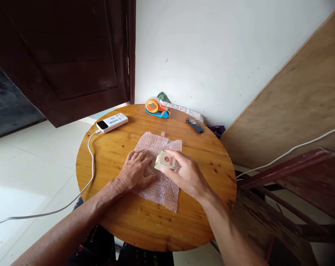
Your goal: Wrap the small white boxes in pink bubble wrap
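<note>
A sheet of pinkish bubble wrap [167,195] lies flat on the round wooden table. My left hand [137,168] rests on its left part, palm down with the fingers stretched out. Between the thumb and fingers of my right hand [188,173] is a small pale box [165,160] with red print and a round red mark. The box is tilted and slightly blurred, over the middle of the bubble wrap. I cannot tell whether it touches the sheet. A short strip of clear tape [163,133] shows at the sheet's far edge.
An orange and blue tape dispenser [157,107] stands at the table's [123,218] far edge. A white power bank [112,122] with a cable [93,162] sits at the far left. A pixelated dark object [195,125] lies far right. A wooden chair [283,170] stands on the right.
</note>
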Demonstrator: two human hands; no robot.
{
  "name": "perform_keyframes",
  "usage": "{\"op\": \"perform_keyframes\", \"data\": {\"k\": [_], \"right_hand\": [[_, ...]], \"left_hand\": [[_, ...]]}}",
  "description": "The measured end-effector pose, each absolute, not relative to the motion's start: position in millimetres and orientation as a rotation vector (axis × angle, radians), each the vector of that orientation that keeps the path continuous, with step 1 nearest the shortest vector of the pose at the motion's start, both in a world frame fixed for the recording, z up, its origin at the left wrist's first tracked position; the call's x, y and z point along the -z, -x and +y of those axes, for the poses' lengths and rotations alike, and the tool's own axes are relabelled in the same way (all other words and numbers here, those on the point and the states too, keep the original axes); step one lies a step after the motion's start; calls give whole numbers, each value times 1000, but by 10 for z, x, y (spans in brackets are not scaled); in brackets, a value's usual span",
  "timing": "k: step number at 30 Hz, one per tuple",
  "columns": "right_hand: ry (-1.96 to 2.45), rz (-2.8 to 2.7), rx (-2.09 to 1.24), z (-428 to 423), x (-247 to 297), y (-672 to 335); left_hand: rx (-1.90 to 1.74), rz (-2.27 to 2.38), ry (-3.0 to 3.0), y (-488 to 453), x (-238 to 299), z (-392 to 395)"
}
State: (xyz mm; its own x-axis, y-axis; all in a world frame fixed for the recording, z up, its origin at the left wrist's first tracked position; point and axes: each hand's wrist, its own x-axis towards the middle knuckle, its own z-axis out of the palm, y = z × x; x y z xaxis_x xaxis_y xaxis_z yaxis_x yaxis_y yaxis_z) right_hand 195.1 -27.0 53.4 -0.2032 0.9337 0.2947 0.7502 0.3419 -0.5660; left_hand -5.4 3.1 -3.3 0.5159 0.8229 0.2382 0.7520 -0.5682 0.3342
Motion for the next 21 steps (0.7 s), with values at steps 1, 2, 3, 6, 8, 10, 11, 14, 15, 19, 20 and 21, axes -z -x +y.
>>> {"op": "perform_keyframes", "data": {"k": [1,2,3,6,8,10,11,14,15,19,20,21], "right_hand": [[1467,-2059,-395,-206,-473,-1872],[1482,-2100,-389,-151,-395,-1823],[1483,-2121,-394,-108,-310,-1802],[1421,-2087,-441,-65,-93,-1853],[1378,-2047,-476,-82,-27,-1913],[1372,-2022,-481,-104,-18,-1946],[1377,-2011,-473,-112,-24,-1948],[1364,-1963,-454,-110,-35,-1916],[1353,-1961,-454,-103,-29,-1901],[1363,-2033,-432,-74,24,-1876],[1364,-2048,-430,-69,36,-1879],[1358,-2056,-434,-66,45,-1883]], "left_hand": [[-569,1349,-2531,76,22,36],[-580,1343,-2496,107,10,41],[-585,1334,-2468,148,0,42],[-564,1327,-2453,294,0,23],[-548,1334,-2484,375,29,-5],[-566,1347,-2503,419,70,-34],[-580,1355,-2505,427,89,-46],[-600,1365,-2506,414,126,-64],[-597,1360,-2509,406,133,-64],[-605,1351,-2514,393,144,-42],[-619,1348,-2512,400,142,-39],[-640,1346,-2505,412,133,-42]]}}
